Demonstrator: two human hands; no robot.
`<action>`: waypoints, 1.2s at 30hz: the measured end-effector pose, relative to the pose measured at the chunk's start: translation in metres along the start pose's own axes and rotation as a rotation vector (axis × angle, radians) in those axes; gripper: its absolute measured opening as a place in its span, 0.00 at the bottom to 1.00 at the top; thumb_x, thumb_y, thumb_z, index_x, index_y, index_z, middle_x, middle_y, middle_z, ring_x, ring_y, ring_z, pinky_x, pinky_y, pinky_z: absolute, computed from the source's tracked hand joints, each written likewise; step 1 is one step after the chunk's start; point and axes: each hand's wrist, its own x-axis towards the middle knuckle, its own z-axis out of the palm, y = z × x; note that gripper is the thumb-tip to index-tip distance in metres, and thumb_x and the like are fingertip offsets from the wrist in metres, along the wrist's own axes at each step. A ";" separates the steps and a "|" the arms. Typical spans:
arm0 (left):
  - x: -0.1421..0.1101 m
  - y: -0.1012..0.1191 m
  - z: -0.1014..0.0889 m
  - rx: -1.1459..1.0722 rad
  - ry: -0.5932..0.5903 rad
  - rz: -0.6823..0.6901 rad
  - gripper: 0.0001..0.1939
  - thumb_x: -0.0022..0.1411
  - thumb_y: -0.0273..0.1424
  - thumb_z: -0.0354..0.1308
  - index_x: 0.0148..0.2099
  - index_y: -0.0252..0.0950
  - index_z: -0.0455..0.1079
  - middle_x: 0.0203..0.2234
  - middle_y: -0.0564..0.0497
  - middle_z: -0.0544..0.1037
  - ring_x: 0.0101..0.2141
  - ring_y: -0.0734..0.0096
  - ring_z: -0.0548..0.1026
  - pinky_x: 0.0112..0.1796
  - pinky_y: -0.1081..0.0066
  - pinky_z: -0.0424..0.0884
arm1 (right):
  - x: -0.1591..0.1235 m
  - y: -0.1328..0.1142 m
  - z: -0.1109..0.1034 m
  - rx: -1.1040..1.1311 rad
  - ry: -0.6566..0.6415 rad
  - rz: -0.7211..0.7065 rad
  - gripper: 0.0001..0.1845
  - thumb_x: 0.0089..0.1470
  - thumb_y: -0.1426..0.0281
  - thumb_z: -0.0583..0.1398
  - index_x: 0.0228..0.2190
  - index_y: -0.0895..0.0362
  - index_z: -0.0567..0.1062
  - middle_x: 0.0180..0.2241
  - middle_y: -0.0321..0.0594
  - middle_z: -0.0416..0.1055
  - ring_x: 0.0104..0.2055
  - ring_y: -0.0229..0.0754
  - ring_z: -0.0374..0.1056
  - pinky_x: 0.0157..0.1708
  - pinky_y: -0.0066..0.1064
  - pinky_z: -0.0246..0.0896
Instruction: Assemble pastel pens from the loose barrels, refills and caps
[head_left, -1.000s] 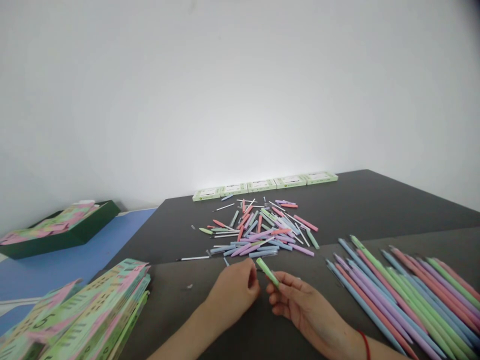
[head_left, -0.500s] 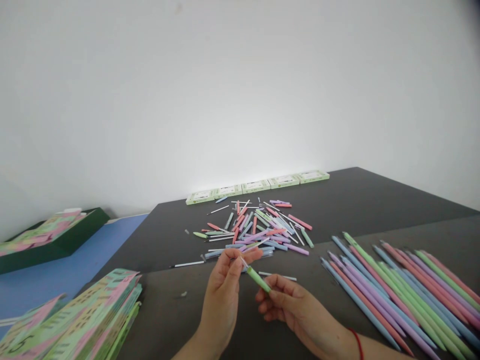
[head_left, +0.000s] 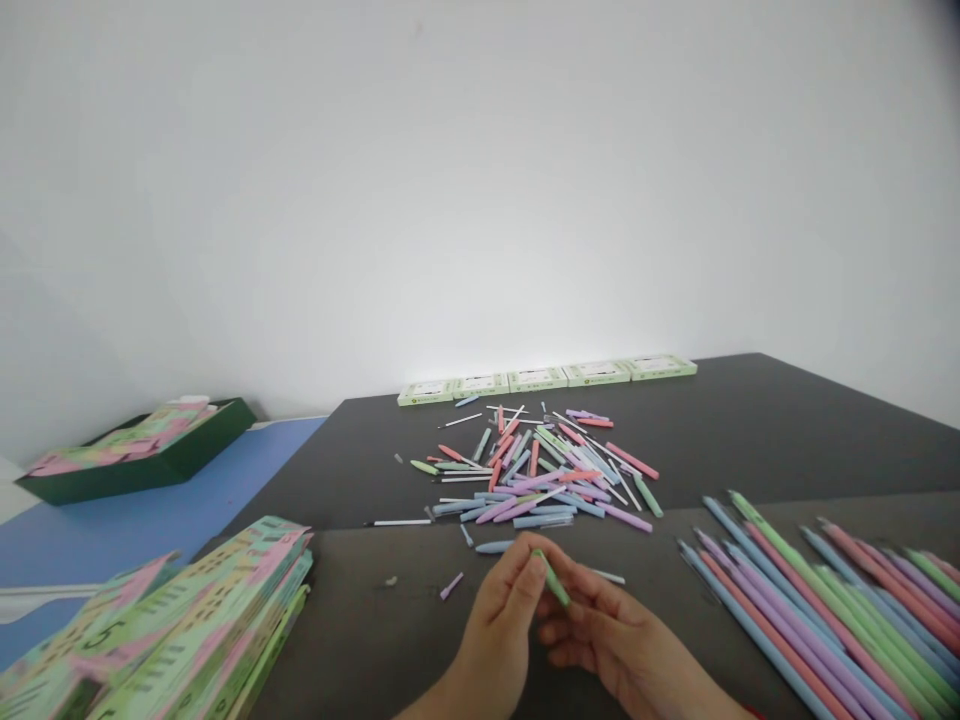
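A short green pen barrel slants between my two hands over the near part of the table. The thumb and fingers of my left hand close round its upper end and hide it. My right hand pinches the lower end, its other fingers curled underneath. Just beyond them lie a blue pen part, a small purple piece and a white refill. Farther out is a loose heap of pastel pen parts mixed with white refills.
Several long pastel pens lie side by side at right. Stacked printed cards stand at near left, with a dark green tray of cards behind. Flat light-green boxes line the table's back edge by the wall.
My hands have come closer together, and the barrel's clear upper end is now hidden by my left hand. The view has shifted, so the table contents appear farther right.
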 end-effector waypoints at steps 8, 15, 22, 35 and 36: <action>0.002 -0.016 -0.004 -0.261 0.087 0.144 0.20 0.65 0.41 0.47 0.22 0.37 0.59 0.16 0.58 0.55 0.20 0.74 0.55 0.26 0.71 0.59 | 0.003 -0.044 -0.016 -1.131 0.045 -0.156 0.11 0.53 0.74 0.55 0.38 0.55 0.73 0.35 0.42 0.73 0.37 0.45 0.70 0.38 0.37 0.65; 0.000 -0.028 -0.008 -0.195 -0.005 0.097 0.23 0.63 0.44 0.49 0.20 0.37 0.57 0.14 0.57 0.56 0.18 0.74 0.54 0.22 0.71 0.54 | 0.054 -0.089 -0.047 -1.910 0.124 -0.436 0.27 0.55 0.64 0.58 0.54 0.63 0.66 0.57 0.56 0.62 0.59 0.55 0.55 0.58 0.48 0.48; 0.002 -0.036 -0.017 -0.091 -0.001 0.075 0.24 0.61 0.48 0.50 0.19 0.37 0.58 0.14 0.56 0.57 0.17 0.73 0.57 0.22 0.70 0.54 | 0.095 -0.033 -0.026 -1.931 0.048 -0.398 0.45 0.54 0.48 0.54 0.60 0.71 0.57 0.62 0.62 0.52 0.64 0.60 0.45 0.61 0.51 0.37; 0.000 -0.032 -0.016 -0.059 0.011 0.087 0.25 0.62 0.47 0.48 0.18 0.37 0.58 0.14 0.54 0.58 0.18 0.72 0.58 0.23 0.69 0.56 | 0.076 -0.038 -0.018 -1.905 -0.274 -0.424 0.37 0.57 0.61 0.52 0.63 0.65 0.51 0.65 0.52 0.46 0.66 0.51 0.39 0.63 0.47 0.31; 0.000 -0.031 -0.016 -0.061 0.011 0.087 0.25 0.62 0.46 0.48 0.18 0.37 0.59 0.14 0.54 0.58 0.19 0.72 0.58 0.24 0.69 0.56 | 0.074 -0.037 -0.016 -1.904 -0.283 -0.434 0.36 0.57 0.62 0.52 0.63 0.65 0.50 0.65 0.52 0.46 0.66 0.51 0.39 0.63 0.47 0.31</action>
